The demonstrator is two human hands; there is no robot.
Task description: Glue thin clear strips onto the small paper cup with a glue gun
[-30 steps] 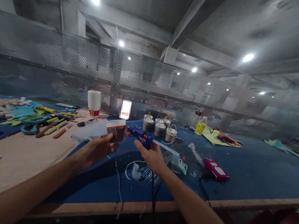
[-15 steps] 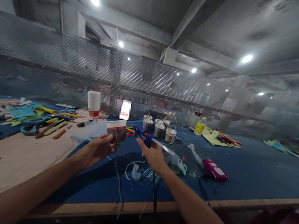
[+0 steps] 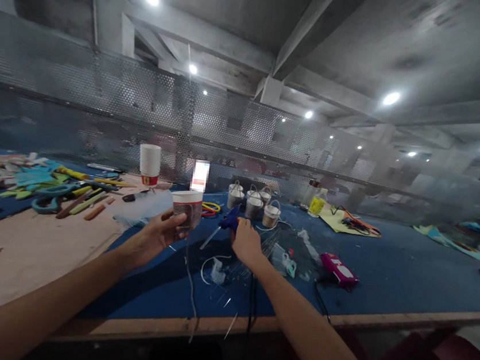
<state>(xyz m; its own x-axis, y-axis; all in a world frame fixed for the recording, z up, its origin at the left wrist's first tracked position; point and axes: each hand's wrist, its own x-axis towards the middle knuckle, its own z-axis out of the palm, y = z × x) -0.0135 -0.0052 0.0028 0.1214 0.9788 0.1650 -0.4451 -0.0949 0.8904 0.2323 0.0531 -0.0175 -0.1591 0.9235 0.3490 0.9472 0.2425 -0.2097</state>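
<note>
My left hand (image 3: 153,238) is closed round a paper cup (image 3: 187,207) partly wrapped in brown twine, held upright above the blue table mat (image 3: 385,272); a loose strand hangs down from it. My right hand (image 3: 245,241) grips a blue glue gun (image 3: 229,221) low over the mat, its glue stick slanting down to the left. The gun's black cord runs back over the table's front edge. The cup and the gun are apart.
Several small twine-wrapped cup baskets (image 3: 255,205) stand behind the hands. A stack of paper cups (image 3: 149,164), scissors and coloured sticks (image 3: 54,196) lie at the left. A pink device (image 3: 339,270), two bottles (image 3: 315,200), clear plastic scraps and the wooden table edge (image 3: 228,322) are close by.
My right hand has turned the glue gun away from the cup and lowered it toward the mat. The left hand has lifted the cup slightly. The view has shifted a little.
</note>
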